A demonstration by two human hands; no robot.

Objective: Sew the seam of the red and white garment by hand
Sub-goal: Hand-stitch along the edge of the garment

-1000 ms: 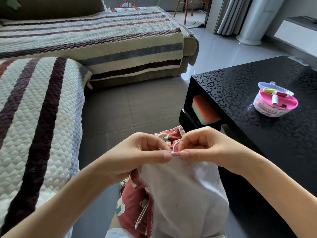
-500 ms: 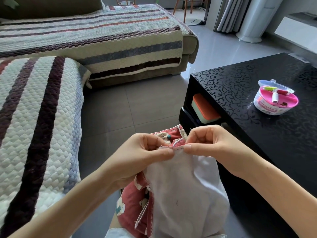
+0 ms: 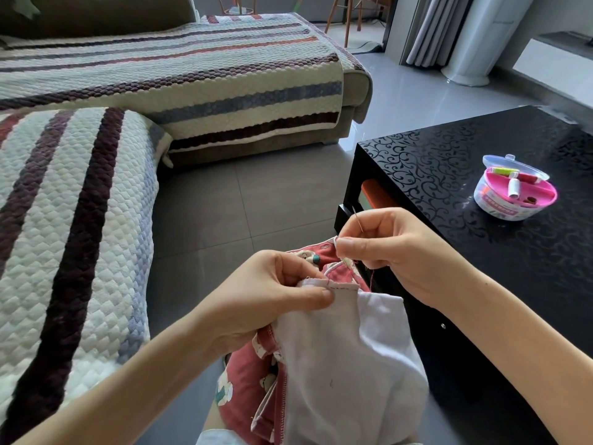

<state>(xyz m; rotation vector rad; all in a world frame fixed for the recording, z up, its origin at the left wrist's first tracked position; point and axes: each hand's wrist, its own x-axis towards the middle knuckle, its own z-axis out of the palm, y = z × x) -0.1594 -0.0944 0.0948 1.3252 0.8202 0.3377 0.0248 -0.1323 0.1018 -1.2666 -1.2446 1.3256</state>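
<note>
By the black table (image 3: 545,252), needle (image 3: 358,220) (in right hand (image 3: 398,252)) points up, slightly left.

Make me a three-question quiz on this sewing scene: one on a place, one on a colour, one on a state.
1. Where is the sewing box? A sofa; B table; C floor.
2. What colour is its tray? A pink; B green; C black.
3. What is the right hand doing? A resting open; B pinching a needle; C gripping scissors.
Answers: B, it stands on the black tabletop; A, the tray inside is bright pink; B, thumb and finger pinch the needle above the garment.
</note>
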